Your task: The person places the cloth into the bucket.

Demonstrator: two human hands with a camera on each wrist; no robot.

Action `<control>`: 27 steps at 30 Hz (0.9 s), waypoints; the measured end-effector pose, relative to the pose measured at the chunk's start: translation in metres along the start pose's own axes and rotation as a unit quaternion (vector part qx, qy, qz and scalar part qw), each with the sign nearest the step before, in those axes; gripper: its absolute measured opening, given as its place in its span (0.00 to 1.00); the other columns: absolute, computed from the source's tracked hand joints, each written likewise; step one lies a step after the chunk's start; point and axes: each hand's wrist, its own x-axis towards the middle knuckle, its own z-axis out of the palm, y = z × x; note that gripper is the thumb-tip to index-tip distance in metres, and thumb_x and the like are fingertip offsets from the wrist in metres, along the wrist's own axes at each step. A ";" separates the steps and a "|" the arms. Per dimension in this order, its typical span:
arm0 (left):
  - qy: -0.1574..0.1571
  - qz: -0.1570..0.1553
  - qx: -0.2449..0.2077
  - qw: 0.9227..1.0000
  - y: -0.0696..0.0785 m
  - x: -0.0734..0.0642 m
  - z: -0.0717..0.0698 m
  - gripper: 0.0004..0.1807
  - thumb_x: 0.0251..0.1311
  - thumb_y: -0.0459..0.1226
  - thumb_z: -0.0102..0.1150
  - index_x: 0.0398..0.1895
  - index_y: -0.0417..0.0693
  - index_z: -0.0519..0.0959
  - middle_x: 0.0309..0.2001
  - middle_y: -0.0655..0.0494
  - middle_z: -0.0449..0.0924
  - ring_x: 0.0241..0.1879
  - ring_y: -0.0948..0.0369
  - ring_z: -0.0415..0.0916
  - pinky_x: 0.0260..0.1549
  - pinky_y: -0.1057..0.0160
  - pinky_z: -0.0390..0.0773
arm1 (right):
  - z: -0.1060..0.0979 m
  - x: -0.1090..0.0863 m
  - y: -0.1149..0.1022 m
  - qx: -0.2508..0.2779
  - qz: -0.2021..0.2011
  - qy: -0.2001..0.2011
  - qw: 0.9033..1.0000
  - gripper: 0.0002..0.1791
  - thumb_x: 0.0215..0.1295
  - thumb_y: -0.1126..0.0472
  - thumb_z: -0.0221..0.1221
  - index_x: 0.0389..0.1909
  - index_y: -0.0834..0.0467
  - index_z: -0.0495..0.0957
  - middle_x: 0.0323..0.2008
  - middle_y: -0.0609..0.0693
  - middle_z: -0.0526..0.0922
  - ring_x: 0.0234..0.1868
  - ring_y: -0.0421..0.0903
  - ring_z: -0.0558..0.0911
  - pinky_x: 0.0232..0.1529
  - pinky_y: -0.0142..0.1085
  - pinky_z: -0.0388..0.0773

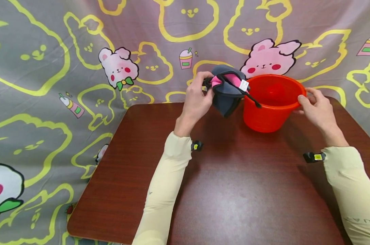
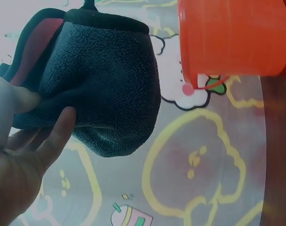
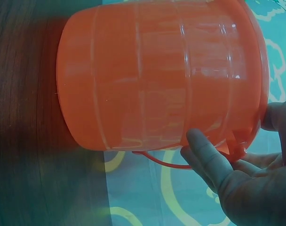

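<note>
Head view showed my left hand [image 1: 196, 98] pinching the fleece hat [image 1: 226, 90] beside the bucket [image 1: 272, 112]; my right hand [image 1: 315, 107] gripped its rim. I needed the hat right over the opening.

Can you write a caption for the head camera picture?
Left hand holds a fleece pouch beside the orange bucket.

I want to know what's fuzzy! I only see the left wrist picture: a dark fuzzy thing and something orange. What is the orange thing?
Observer: An orange bucket standing on a brown table.
Operator: Is anybody touching it?
Observer: Yes, the right hand holds its rim.
Operator: Does the fuzzy thing have other colours?
Observer: The dark fleece pouch is pink inside, with a white tag. The left hand holds it up beside the bucket.
</note>
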 end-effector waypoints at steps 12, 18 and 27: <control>-0.035 -0.012 -0.043 0.998 0.025 0.012 0.026 0.17 0.63 0.31 0.60 0.54 0.39 0.72 0.52 0.45 0.80 0.49 0.55 0.80 0.51 0.72 0.78 | 0.001 0.000 0.000 -0.003 -0.007 0.005 1.000 0.36 0.73 0.42 0.43 0.77 0.51 0.50 0.62 0.72 0.68 0.24 0.19 0.78 0.27 0.17 0.75; -0.076 -0.049 -0.065 0.994 0.038 0.022 0.046 0.17 0.64 0.32 0.58 0.56 0.42 0.72 0.55 0.48 0.78 0.49 0.58 0.79 0.50 0.75 0.77 | 0.002 0.000 0.002 -0.030 -0.009 0.019 0.999 0.37 0.72 0.42 0.43 0.77 0.54 0.51 0.44 0.50 0.76 0.22 0.21 0.77 0.28 0.15 0.71; -0.132 -0.115 -0.121 0.977 0.045 0.040 0.074 0.19 0.65 0.32 0.58 0.58 0.47 0.68 0.54 0.50 0.79 0.43 0.64 0.81 0.33 0.77 0.80 | 0.003 -0.002 0.002 -0.025 -0.023 0.028 0.999 0.36 0.73 0.43 0.45 0.76 0.56 0.53 0.59 0.66 0.72 0.20 0.17 0.75 0.29 0.13 0.69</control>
